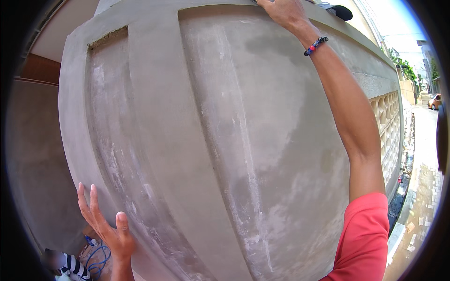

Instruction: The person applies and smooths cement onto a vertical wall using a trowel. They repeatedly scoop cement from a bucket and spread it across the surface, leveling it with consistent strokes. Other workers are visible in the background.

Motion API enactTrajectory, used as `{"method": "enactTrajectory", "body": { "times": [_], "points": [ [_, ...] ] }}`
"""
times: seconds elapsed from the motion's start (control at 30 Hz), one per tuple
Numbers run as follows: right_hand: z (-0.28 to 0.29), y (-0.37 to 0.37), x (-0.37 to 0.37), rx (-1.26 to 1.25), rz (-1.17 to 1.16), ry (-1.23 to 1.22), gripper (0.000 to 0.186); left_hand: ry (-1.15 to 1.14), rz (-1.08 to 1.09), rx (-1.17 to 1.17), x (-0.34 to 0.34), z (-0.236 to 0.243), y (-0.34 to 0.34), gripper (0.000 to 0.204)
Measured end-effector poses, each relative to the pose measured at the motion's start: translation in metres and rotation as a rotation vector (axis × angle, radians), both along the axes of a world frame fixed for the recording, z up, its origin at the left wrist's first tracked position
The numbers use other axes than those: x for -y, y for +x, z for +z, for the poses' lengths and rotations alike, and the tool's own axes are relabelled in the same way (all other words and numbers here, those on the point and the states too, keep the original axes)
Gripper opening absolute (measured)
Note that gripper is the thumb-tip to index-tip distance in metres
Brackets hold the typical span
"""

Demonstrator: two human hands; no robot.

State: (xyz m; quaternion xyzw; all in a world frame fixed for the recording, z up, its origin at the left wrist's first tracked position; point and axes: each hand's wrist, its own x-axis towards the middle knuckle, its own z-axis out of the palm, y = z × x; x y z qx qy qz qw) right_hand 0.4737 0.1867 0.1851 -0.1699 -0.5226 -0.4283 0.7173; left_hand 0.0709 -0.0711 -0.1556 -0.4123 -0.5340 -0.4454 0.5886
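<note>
A grey plastered wall [159,117] with recessed panels fills most of the view. My left hand [110,234] is at its lower left, fingers spread and stretched upward, with nothing in it. Whether those fingertips touch the plaster I cannot tell. My right arm reaches up across the large recessed panel [272,117], whose surface has damp dark patches and a pale streak. At the wall's top edge my right hand [283,11] looks closed, its fingers partly cut off by the frame. A dark sliver shows by them, too little to name. A beaded bracelet [316,45] circles that wrist.
A dark cap-like thing [338,11] lies on the wall top, right of my hand. Farther right are a pierced block screen [386,131], a street [424,154] and an orange car [435,101]. At lower left are a person in striped clothing [75,268] and a blue hose [98,262].
</note>
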Motion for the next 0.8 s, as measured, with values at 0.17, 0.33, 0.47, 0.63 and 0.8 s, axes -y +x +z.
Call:
{"method": "enactTrajectory", "body": {
  "times": [0.17, 0.33, 0.47, 0.63, 0.8],
  "points": [
    [0.016, 0.047, -0.014, -0.043, 0.051, -0.059, 0.045, 0.011, -0.070, -0.007, -0.005, 0.004, -0.003, 0.073],
    [0.013, -0.019, -0.012, 0.112, 0.104, 0.272, 0.041, 0.008, -0.035, 0.008, -0.002, 0.000, -0.003, 0.075],
    [0.003, 0.044, -0.029, -0.117, -0.035, -0.044, 0.040, 0.024, -0.076, 0.009, -0.004, 0.001, -0.004, 0.075],
    [0.008, 0.023, -0.025, -0.251, -0.045, -0.079, 0.041, 0.006, -0.043, 0.020, -0.004, 0.004, 0.002, 0.075],
    [0.010, -0.090, 0.057, -0.036, 0.146, -0.046, 0.042, -0.003, -0.014, 0.029, -0.004, 0.003, 0.001, 0.075]
  ]
}}
